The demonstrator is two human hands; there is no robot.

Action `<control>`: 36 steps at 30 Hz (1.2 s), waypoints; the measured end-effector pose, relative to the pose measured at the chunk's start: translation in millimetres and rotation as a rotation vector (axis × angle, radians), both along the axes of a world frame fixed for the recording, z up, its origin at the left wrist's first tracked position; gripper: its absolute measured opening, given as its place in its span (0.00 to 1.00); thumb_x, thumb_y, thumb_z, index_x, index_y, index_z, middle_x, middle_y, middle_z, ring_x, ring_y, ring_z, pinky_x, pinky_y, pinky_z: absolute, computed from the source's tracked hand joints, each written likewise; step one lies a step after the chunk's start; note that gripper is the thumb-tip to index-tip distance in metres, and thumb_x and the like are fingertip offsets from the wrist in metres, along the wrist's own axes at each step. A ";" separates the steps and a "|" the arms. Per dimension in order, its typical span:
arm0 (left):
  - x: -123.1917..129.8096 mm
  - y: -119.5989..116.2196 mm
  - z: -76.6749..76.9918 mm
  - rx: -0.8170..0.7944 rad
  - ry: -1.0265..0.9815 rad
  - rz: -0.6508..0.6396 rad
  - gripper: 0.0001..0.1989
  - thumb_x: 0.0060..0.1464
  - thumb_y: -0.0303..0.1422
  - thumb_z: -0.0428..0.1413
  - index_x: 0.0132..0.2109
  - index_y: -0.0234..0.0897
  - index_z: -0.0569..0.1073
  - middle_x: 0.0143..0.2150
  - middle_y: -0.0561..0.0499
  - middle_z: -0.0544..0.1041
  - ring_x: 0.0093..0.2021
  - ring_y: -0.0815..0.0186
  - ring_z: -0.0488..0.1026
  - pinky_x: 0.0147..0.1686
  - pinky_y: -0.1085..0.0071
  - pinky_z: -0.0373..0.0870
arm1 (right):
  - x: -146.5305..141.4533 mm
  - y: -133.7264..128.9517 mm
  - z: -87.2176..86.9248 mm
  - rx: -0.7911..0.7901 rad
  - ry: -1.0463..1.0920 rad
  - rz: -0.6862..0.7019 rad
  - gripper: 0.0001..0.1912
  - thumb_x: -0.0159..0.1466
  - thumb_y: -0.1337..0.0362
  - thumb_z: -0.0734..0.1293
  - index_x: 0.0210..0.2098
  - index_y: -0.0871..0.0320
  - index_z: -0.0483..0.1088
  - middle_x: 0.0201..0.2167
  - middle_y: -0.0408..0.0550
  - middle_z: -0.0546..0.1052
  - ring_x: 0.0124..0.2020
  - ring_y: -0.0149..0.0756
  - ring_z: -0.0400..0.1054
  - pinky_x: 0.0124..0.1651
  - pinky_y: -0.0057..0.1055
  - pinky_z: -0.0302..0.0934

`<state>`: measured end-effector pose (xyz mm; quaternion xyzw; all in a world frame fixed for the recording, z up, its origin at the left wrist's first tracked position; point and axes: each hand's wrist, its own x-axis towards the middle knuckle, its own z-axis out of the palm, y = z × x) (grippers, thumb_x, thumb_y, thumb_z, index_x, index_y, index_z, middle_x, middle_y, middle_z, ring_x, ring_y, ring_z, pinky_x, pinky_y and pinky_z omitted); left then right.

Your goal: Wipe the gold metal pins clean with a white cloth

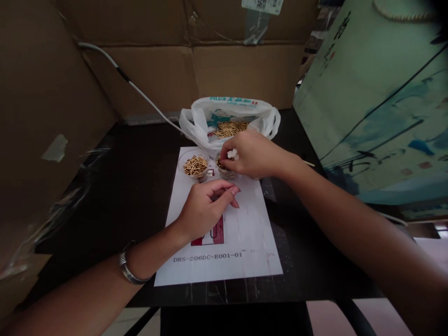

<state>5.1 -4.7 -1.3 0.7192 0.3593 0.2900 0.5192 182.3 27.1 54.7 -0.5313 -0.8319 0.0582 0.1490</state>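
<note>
My right hand point(247, 154) reaches over a small clear cup point(227, 174), its thumb and fingers closed at the cup's mouth around a white crumpled piece point(232, 154). My left hand point(210, 205) hovers over the printed sheet point(250, 224), thumb and fingertips pressed together; what they hold, if anything, is too small to name. To the left of the right hand's cup stands another clear cup point(195, 167) full of short gold-coloured pins. Behind both cups, a white plastic bag point(199, 125) lies open with many gold-coloured pins point(231, 129) inside.
The sheet lies on a black table point(133, 186). Cardboard walls point(147, 70) rise behind and to the left, with a white cable point(147, 99) running down towards the bag. A large pale green patterned bag point(381, 107) stands at the right.
</note>
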 end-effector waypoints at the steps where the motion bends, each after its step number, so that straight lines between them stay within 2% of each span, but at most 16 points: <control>1: 0.1 0.0 0.3 -0.003 -0.005 0.007 0.10 0.59 0.36 0.54 0.38 0.35 0.75 0.27 0.51 0.78 0.25 0.70 0.71 0.22 0.77 0.63 | 0.1 -0.1 1.1 0.006 -0.005 -0.009 0.12 0.60 0.61 0.63 0.36 0.57 0.77 0.27 0.49 0.75 0.29 0.35 0.65 0.32 0.30 0.53; 5: 0.3 0.4 2.7 0.037 -0.030 0.051 0.11 0.60 0.36 0.52 0.36 0.35 0.75 0.30 0.51 0.78 0.26 0.71 0.69 0.26 0.76 0.65 | 2.2 -8.8 12.2 0.040 -0.019 -0.010 0.12 0.59 0.61 0.64 0.36 0.59 0.77 0.25 0.49 0.74 0.28 0.35 0.64 0.32 0.30 0.52; 9: -0.4 -0.1 4.8 0.047 -0.063 0.074 0.13 0.61 0.38 0.51 0.36 0.35 0.76 0.31 0.51 0.78 0.24 0.72 0.67 0.26 0.76 0.65 | 5.9 -33.4 22.1 0.046 0.045 0.069 0.10 0.58 0.62 0.65 0.33 0.58 0.76 0.26 0.45 0.74 0.30 0.33 0.66 0.35 0.30 0.53; 13: -1.1 -1.6 6.7 0.112 -0.079 0.109 0.12 0.61 0.36 0.52 0.38 0.37 0.77 0.28 0.53 0.78 0.25 0.72 0.68 0.27 0.77 0.67 | 7.1 -55.3 19.2 0.014 0.080 0.073 0.10 0.60 0.59 0.65 0.34 0.57 0.76 0.26 0.44 0.75 0.29 0.33 0.67 0.34 0.29 0.54; 16: -1.5 -2.3 7.9 0.140 -0.085 0.136 0.11 0.61 0.36 0.52 0.37 0.37 0.78 0.26 0.53 0.77 0.24 0.72 0.70 0.28 0.77 0.68 | 5.9 -61.1 15.5 0.025 0.055 0.075 0.10 0.60 0.60 0.64 0.35 0.57 0.76 0.27 0.45 0.76 0.30 0.34 0.68 0.34 0.30 0.54; 21: -0.7 -1.1 8.2 0.078 -0.133 0.122 0.08 0.58 0.35 0.55 0.36 0.36 0.77 0.27 0.53 0.78 0.22 0.73 0.71 0.23 0.78 0.68 | 4.7 -61.4 16.7 0.030 0.035 0.075 0.09 0.59 0.63 0.65 0.35 0.56 0.76 0.27 0.45 0.77 0.29 0.34 0.68 0.34 0.29 0.54; 27: -0.7 -0.1 8.8 -0.043 -0.194 0.042 0.09 0.58 0.35 0.56 0.38 0.33 0.76 0.32 0.48 0.80 0.25 0.71 0.74 0.25 0.77 0.71 | 5.6 -63.0 9.9 0.052 0.033 0.084 0.08 0.57 0.66 0.66 0.35 0.55 0.77 0.29 0.44 0.77 0.31 0.35 0.69 0.34 0.29 0.55; 30: -1.4 0.3 9.4 -0.066 -0.218 0.043 0.08 0.58 0.34 0.55 0.37 0.33 0.75 0.30 0.49 0.80 0.24 0.72 0.73 0.25 0.77 0.70 | 2.0 -67.9 7.7 0.084 0.060 0.062 0.09 0.57 0.67 0.65 0.36 0.56 0.76 0.31 0.45 0.78 0.33 0.36 0.70 0.35 0.30 0.57; 33: -1.5 1.5 9.0 -0.046 -0.234 0.105 0.06 0.56 0.32 0.56 0.35 0.34 0.75 0.26 0.52 0.78 0.23 0.72 0.72 0.23 0.77 0.69 | -3.6 -83.1 17.9 0.100 0.193 0.072 0.11 0.58 0.68 0.64 0.39 0.55 0.75 0.34 0.45 0.78 0.34 0.35 0.70 0.38 0.30 0.59; 36: -1.1 1.9 8.4 -0.106 -0.226 0.116 0.06 0.55 0.33 0.57 0.33 0.34 0.75 0.28 0.52 0.79 0.22 0.73 0.70 0.21 0.78 0.67 | -8.5 -110.8 30.3 -0.074 0.246 0.191 0.17 0.58 0.60 0.65 0.47 0.45 0.71 0.31 0.40 0.76 0.31 0.33 0.69 0.33 0.29 0.60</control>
